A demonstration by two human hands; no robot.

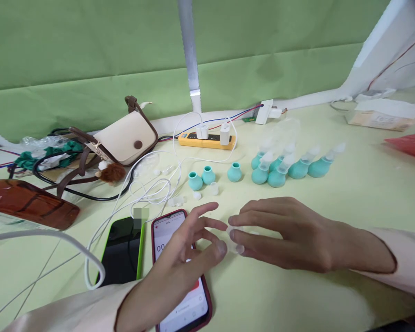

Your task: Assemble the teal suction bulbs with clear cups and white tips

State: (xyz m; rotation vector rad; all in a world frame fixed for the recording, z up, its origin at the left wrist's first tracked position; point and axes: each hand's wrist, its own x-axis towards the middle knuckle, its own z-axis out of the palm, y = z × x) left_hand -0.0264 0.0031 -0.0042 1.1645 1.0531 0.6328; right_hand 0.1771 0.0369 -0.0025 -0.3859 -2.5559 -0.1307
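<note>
My left hand (188, 251) and my right hand (283, 233) meet fingertip to fingertip over the pale green table (332, 203). Between them they pinch a small clear plastic piece (234, 234); its shape is hard to make out. My left hand hovers above a red-cased phone (181, 276) with a lit screen. Behind lie three teal rubber bulbs (207, 176) without tips, a few small clear caps (213, 188), and a cluster of several teal bulbs with clear nozzles (290, 165).
A green-cased phone (122, 251) lies left of the red one, among white cables (148, 189). A cream handbag (124, 138), a yellow power strip (207, 138), a brown object (27, 203) and a metal post (190, 50) stand behind. A box (380, 117) sits far right.
</note>
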